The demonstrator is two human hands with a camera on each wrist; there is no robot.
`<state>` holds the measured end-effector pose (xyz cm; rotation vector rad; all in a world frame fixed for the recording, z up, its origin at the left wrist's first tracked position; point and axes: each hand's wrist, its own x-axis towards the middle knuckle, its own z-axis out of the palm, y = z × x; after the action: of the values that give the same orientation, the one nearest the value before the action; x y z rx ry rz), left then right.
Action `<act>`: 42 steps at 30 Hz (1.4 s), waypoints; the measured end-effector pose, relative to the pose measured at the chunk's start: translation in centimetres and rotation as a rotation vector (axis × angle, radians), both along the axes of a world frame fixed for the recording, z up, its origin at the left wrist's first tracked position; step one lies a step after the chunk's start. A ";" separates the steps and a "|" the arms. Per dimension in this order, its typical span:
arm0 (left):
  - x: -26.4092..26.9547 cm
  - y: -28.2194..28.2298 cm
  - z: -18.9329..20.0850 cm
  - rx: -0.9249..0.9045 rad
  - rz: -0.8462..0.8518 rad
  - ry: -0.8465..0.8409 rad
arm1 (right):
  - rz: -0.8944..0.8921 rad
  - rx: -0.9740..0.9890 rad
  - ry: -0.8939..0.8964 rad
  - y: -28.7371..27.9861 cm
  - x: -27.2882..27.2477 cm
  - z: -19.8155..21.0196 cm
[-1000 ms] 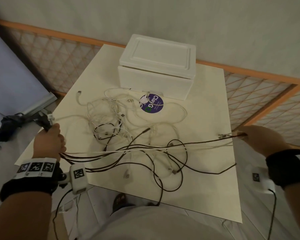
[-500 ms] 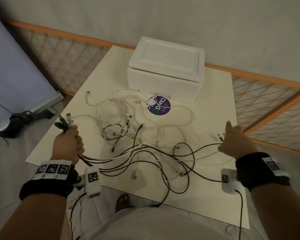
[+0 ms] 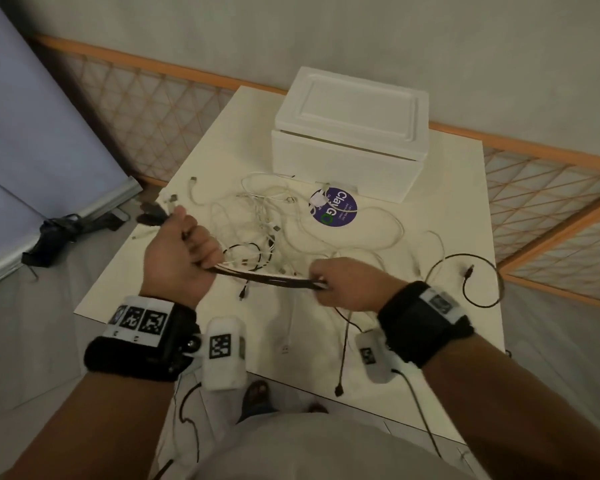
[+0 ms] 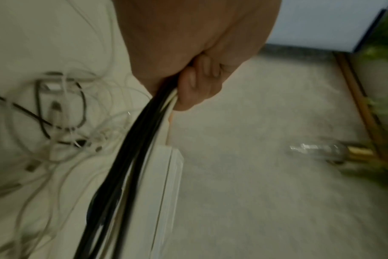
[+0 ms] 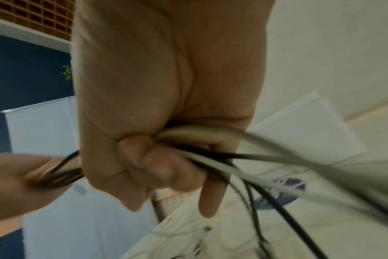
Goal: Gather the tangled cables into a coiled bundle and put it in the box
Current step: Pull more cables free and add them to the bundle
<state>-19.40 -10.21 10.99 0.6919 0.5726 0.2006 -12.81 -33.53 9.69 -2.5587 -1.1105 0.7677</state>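
Note:
A taut bunch of black and white cables (image 3: 271, 278) runs between my two hands above the near part of the cream table (image 3: 447, 188). My left hand (image 3: 184, 251) grips one end in a fist, with plugs sticking out past the thumb (image 3: 156, 213). My right hand (image 3: 343, 282) grips the same bunch a short way to the right; its fingers (image 5: 144, 157) curl round black and white strands. More white cables (image 3: 267, 216) lie tangled on the table. The white foam box (image 3: 350, 133) stands at the back with its lid on.
A round purple sticker (image 3: 333, 211) lies in front of the box. One black cable loop (image 3: 478, 278) lies near the table's right edge, another end (image 3: 340, 389) hangs by the near edge. An orange lattice rail (image 3: 551, 209) runs behind and to the right. A black object (image 3: 59, 230) sits on the floor at left.
My right hand has come in from the table's right edge to close beside the left and now grips the bunch. The left hand rose and moved inward with its cable ends.

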 end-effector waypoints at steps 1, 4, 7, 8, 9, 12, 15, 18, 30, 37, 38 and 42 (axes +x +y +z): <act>-0.6 1.0 -0.7 -0.022 0.041 0.024 | -0.024 -0.043 -0.073 -1.7 0.5 0.1; -2.3 3.0 -3.4 -0.112 0.145 0.125 | -0.084 -0.161 -0.301 -6.7 1.1 0.2; -3.3 2.5 -6.6 -0.130 0.147 0.249 | -0.147 -0.217 -0.189 -9.3 0.7 -0.5; -3.6 1.9 -7.7 -0.109 0.118 0.308 | -0.144 -0.255 -0.092 -9.5 0.2 -1.2; -3.9 1.3 -8.8 -0.087 0.086 0.373 | -0.132 -0.306 -0.002 -9.4 -0.2 -1.9; -4.9 -0.3 -11.4 -0.009 0.034 0.562 | -0.184 -0.415 0.152 -8.3 -1.3 -4.1; -5.4 -1.2 -12.5 0.022 0.019 0.634 | -0.204 -0.332 0.216 -5.7 -1.8 -5.0; -5.0 -1.7 -12.2 0.044 -0.036 0.602 | -0.166 -0.220 0.132 -2.1 -1.7 -5.8; -3.5 -1.9 -10.8 0.152 -0.323 0.442 | 0.375 -0.171 -0.309 3.0 -1.5 -11.8; -2.0 -1.4 -11.0 0.204 -0.355 0.452 | 0.271 -0.256 -0.027 4.8 -0.6 -10.5; -1.9 -1.3 -11.0 0.197 -0.366 0.453 | 0.347 -0.299 -0.081 4.8 -0.8 -10.9; -1.1 -0.6 -11.2 0.211 -0.423 0.448 | 0.434 -0.335 -0.188 5.1 -1.2 -11.4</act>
<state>-20.47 -10.76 -0.17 1.0572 0.8217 -0.3014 -14.04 -28.42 -1.75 -2.7366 -1.7709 0.8856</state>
